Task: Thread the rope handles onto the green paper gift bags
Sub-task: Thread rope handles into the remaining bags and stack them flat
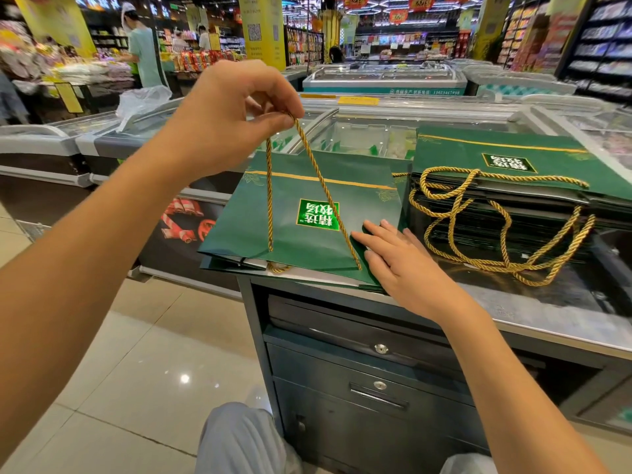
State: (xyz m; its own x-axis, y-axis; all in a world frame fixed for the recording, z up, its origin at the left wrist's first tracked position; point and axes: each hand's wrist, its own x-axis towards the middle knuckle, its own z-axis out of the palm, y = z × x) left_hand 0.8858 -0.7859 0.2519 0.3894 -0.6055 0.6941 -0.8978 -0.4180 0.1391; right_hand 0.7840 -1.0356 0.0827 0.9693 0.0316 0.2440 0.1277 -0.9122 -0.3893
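Two hands at one green bag, rope handle held taut.

Left hand, raised above the bag, pinches the top of the rope loop between thumb and curled fingers. Right hand lies flat, fingers straight, pressing down the bag's near right corner. The bag lies folded flat on the counter, directly ahead between the hands, with its mouth edge running left to right on the near side. Both strands drop from the left hand to that edge, and a short rope tail shows at the mouth. The right hand is nearer the holes, so any knotting probably falls to it. To the right sits a stack of bags with handles hanging over the front (bags flat, nothing seen inside). Drawers below are closed.
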